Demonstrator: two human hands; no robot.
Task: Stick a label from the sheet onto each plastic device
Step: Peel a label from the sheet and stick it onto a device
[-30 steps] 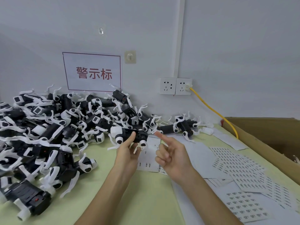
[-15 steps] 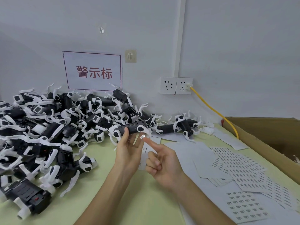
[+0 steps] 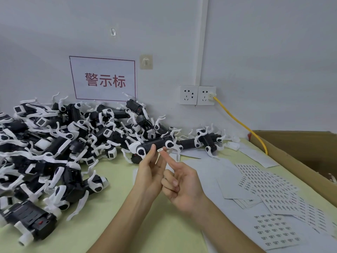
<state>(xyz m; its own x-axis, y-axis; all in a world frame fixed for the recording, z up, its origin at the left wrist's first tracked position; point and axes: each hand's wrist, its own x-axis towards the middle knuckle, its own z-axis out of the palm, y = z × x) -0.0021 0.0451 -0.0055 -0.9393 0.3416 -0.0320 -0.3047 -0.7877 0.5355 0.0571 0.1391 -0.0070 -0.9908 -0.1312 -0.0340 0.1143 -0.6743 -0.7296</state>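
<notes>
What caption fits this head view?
Left hand holds a plastic device; right hand carries a label on its index fingertip.

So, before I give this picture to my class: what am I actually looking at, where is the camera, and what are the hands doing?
There is no machine here. These are a person's two bare hands, filmed by a wide-angle camera worn on their head, which looks forward and down.

The left hand holds up a black-and-white plastic device. The right hand points its index finger towards it, with a small label stuck on the fingertip. The label is close to the device, but I cannot tell whether it touches.

On the green table, a big pile of the same devices lies to the left. Label sheets are spread out to the right. A cardboard box stands at the far right, and a yellow cable runs down from a wall socket.
</notes>
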